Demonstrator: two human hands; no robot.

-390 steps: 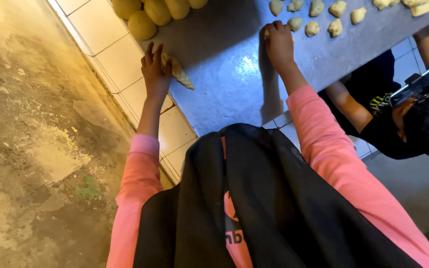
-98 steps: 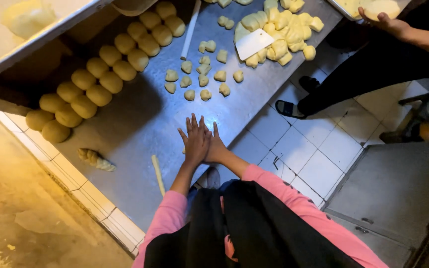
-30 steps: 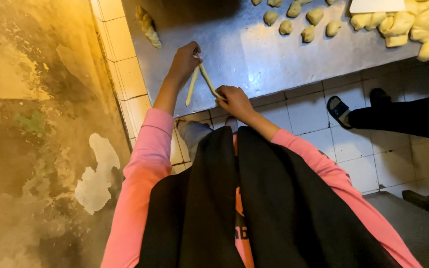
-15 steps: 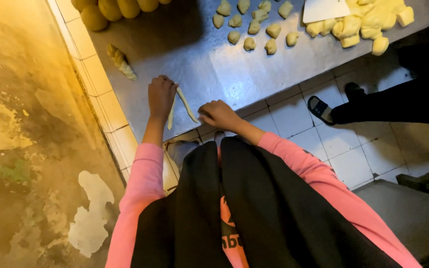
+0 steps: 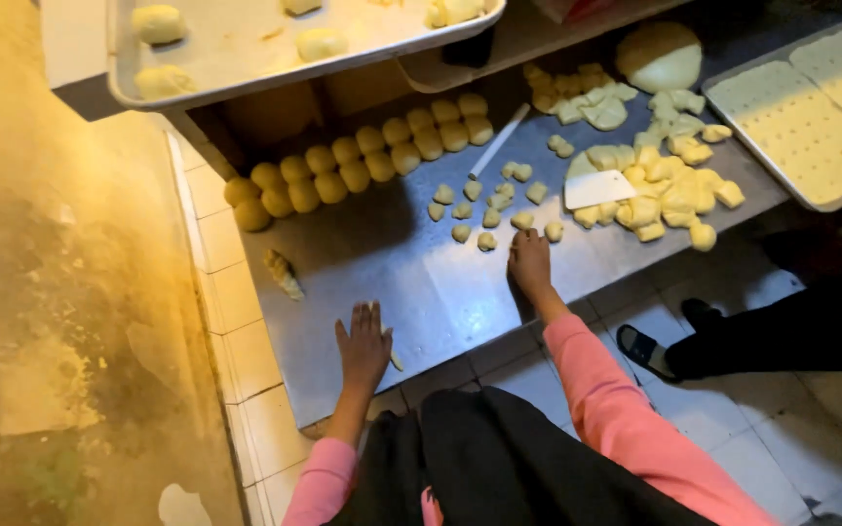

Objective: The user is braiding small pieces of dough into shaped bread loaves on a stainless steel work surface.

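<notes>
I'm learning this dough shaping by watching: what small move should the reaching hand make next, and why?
Probably close the right hand on the nearest small dough piece. Its fingertips already reach the edge of the loose pieces on the metal table, while the left hand lies flat on a thin dough strip.

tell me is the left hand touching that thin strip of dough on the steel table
Touching. The head view shows the left hand pressed flat on the dough strip, whose end sticks out from under the fingers on the steel table.
</notes>
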